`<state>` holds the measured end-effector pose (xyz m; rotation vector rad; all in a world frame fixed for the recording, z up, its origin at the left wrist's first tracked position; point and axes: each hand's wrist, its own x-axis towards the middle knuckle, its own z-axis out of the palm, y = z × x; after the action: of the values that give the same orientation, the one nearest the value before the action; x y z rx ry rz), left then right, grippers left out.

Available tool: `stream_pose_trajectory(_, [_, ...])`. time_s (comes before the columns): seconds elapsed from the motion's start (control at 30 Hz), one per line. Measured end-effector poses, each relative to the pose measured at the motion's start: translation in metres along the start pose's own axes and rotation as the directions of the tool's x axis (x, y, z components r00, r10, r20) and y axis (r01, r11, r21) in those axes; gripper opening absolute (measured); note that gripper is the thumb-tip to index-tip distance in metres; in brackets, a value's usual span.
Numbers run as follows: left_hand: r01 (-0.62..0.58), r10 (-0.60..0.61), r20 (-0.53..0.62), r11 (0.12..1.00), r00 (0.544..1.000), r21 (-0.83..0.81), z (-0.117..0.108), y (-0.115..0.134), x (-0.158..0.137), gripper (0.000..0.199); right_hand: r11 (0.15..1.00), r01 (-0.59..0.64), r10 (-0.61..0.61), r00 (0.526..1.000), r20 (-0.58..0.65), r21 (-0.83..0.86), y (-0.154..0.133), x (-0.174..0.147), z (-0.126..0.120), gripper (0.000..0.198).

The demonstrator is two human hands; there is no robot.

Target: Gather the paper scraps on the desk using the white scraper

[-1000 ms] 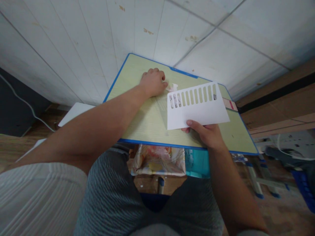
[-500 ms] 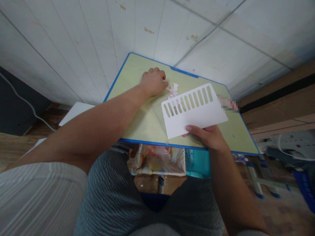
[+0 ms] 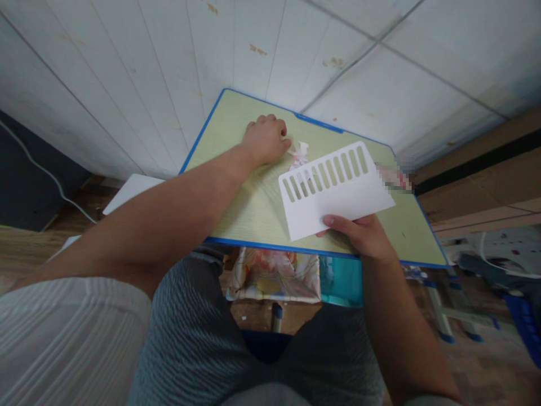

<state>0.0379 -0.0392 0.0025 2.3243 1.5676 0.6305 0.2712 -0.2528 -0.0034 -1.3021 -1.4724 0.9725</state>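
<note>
My right hand (image 3: pixel 366 234) grips a white card (image 3: pixel 338 194) by its lower edge, thumb on top and fingers underneath. A row of long rounded slots is cut along the card's far side. It is held tilted over the light green tabletop (image 3: pixel 249 203). My left hand (image 3: pixel 267 140) rests on the table to the left of the card, its fingers curled in. Whatever those fingers may hold is hidden. Close to the left thumb lie crumpled pinkish-white paper scraps (image 3: pixel 301 153), partly covered by the card and partly showing through its slots.
A white panelled wall (image 3: pixel 169 67) stands behind the table. Cardboard boxes (image 3: pixel 486 186) are at the right, near a blurred-out patch on the table. Below the front edge are a patterned cloth-like container (image 3: pixel 274 276) and a teal bin (image 3: pixel 341 282).
</note>
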Motion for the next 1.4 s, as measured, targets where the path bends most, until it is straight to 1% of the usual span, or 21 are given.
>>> stream_pose_trajectory(0.07, [-0.004,0.004,0.005,1.000,1.000,-0.002,0.001,-0.001,0.001,0.043,0.998,0.042,-0.035,0.991,-0.127,0.050,0.005,0.007,0.003,0.035])
stream_pose_trajectory(0.1, [-0.006,0.006,0.006,1.000,1.000,-0.013,0.002,-0.003,0.002,0.044,0.994,0.072,-0.053,0.975,-0.216,0.078,0.008,0.010,0.005,0.031])
stream_pose_trajectory(0.17, [-0.012,0.012,-0.005,0.999,1.000,-0.032,0.005,-0.006,0.005,0.044,0.985,0.121,-0.064,0.919,-0.388,0.126,0.012,0.018,0.006,0.026])
stream_pose_trajectory(0.2, [-0.013,0.013,-0.019,0.999,1.000,-0.032,0.006,-0.007,0.006,0.044,0.981,0.132,-0.054,0.892,-0.449,0.144,0.013,0.020,0.006,0.025])
stream_pose_trajectory(0.23, [-0.016,0.015,-0.032,1.000,0.999,-0.026,0.008,-0.008,0.007,0.043,0.979,0.132,-0.040,0.875,-0.483,0.157,0.013,0.022,0.006,0.027])
stream_pose_trajectory(0.27, [-0.020,0.019,-0.044,1.000,0.999,-0.019,0.009,-0.009,0.009,0.043,0.978,0.125,-0.026,0.868,-0.495,0.169,0.013,0.023,0.006,0.028])
stream_pose_trajectory(0.37, [-0.032,0.032,-0.061,0.999,0.998,-0.008,0.011,-0.009,0.010,0.042,0.982,0.085,0.001,0.889,-0.457,0.168,0.012,0.023,0.005,0.028])
stream_pose_trajectory(0.47, [-0.027,0.026,-0.058,1.000,0.998,-0.010,0.010,-0.008,0.010,0.040,0.989,0.064,-0.008,0.922,-0.387,0.133,0.011,0.020,0.004,0.024])
stream_pose_trajectory(0.57, [-0.014,0.013,-0.044,1.000,0.999,-0.014,0.009,-0.007,0.009,0.037,0.993,0.059,-0.024,0.946,-0.323,0.101,0.008,0.018,0.005,0.025])
stream_pose_trajectory(0.73, [-0.005,0.005,-0.012,1.000,1.000,0.010,0.004,-0.003,0.005,0.040,0.997,0.055,-0.039,0.970,-0.240,0.058,0.003,0.014,0.006,0.020])
stream_pose_trajectory(0.87, [0.008,-0.009,0.021,0.999,1.000,0.045,-0.002,0.003,-0.001,0.044,0.998,0.044,-0.034,0.983,-0.182,0.053,0.007,0.010,0.003,0.020])
stream_pose_trajectory(1.0, [0.013,-0.014,0.049,1.000,0.999,0.018,-0.006,0.006,-0.004,0.047,0.998,0.026,-0.018,0.993,-0.118,0.063,0.010,0.006,0.000,0.019])
stream_pose_trajectory(1.17, [0.017,-0.017,0.047,1.000,0.999,0.010,-0.005,0.004,-0.004,0.046,0.994,-0.022,0.032,0.995,-0.092,0.107,0.006,0.003,0.002,0.023])
stream_pose_trajectory(1.27, [0.017,-0.017,0.024,1.000,1.000,-0.010,-0.003,0.002,-0.002,0.043,0.994,-0.032,0.041,0.996,-0.084,0.106,0.005,0.003,0.002,0.021])
stream_pose_trajectory(1.4, [0.012,-0.012,0.005,1.000,1.000,-0.007,-0.001,0.001,0.000,0.042,0.990,0.003,0.018,0.989,-0.148,0.140,0.006,0.006,0.003,0.019])
